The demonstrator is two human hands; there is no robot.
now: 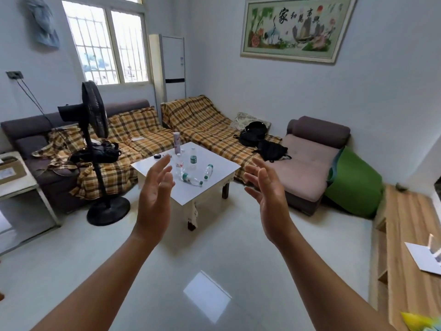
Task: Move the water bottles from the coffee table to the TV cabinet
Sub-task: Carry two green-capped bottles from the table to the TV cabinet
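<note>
You're at the approach step w/ left hand [155, 197] & right hand [267, 197] spread wide, empty; next, step to the white square bench [214, 187] & grasp its clear plastic water bottles [191, 179].

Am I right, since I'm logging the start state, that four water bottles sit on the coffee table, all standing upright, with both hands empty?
Not quite. The head view shows only two bottles upright; the other two lie on their sides on the coffee table. The rest holds: four bottles, and the left hand and right hand are empty.
</note>
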